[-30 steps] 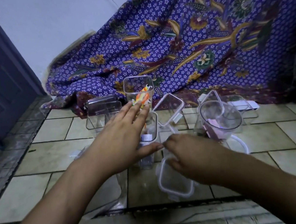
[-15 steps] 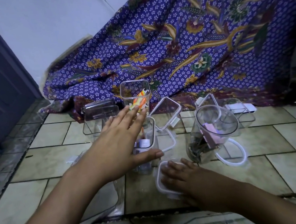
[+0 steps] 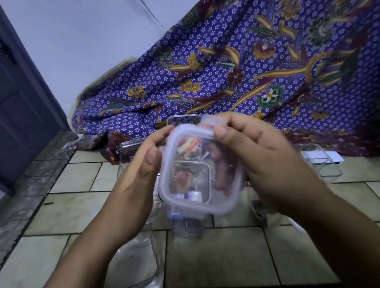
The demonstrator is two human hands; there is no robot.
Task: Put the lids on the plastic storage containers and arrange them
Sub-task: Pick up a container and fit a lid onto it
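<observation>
You hold one clear square lid (image 3: 200, 172) up in front of you with both hands, tilted toward the camera and well above the tiled floor (image 3: 215, 259). Your left hand (image 3: 137, 181) grips its left edge, thumb on the near face and fingers (image 3: 159, 137) curled behind the upper left corner. Your right hand (image 3: 260, 161) clasps the right edge, thumb pressed on the top rim beside a latch flap, the other fingers showing through the clear plastic from behind. The lid is blurred by motion.

Through and around the lid you can count the containers only in part. One tall clear container (image 3: 184, 120) stands behind the lid's top edge, near the cloth. One open square container (image 3: 194, 184) shows through the lid's panel, with something orange inside that is too blurred to name. One clear container (image 3: 320, 161) sits on the floor to the right of your right hand, with a white flat piece just behind it. One more clear container (image 3: 134, 267) lies low on the floor under your left forearm. Others may be hidden behind your hands; you cannot tell how many.

One purple floral cloth (image 3: 247, 72) drapes down at the back, and one dark door (image 3: 8, 100) stands at the left.
</observation>
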